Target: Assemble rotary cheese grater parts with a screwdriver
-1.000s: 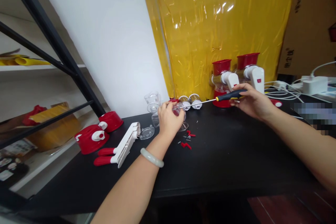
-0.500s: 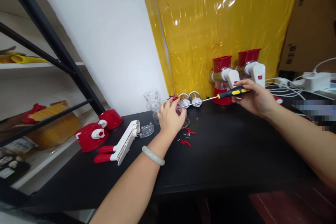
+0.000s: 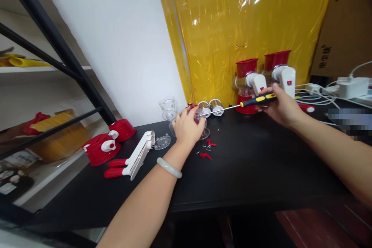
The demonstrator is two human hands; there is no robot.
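Note:
My right hand (image 3: 280,106) is closed round the black and yellow handle of a screwdriver (image 3: 257,100). Its long shaft points left, and the tip reaches a clear plastic housing (image 3: 205,133) beside my left fingers. Wrapped over that housing is my left hand (image 3: 188,126), which covers much of it. Small red plastic parts (image 3: 205,156) and several screws (image 3: 208,147) lie on the table in front of the housing. Behind it rest two metal drum graters (image 3: 216,107) with white ends. Another clear plastic piece (image 3: 168,108) stands just left of my left hand.
Two red bases (image 3: 101,149) and white crank handles with red grips (image 3: 139,157) lie left on the black table (image 3: 247,174). A clear oval plate (image 3: 162,142) is beside them. Two assembled red and white rotary graters (image 3: 247,85), cables and a white adapter (image 3: 353,88) stand right.
The view has shifted slightly. The screwdriver stays against the clear housing, and my right fingers have changed position a little on its handle.

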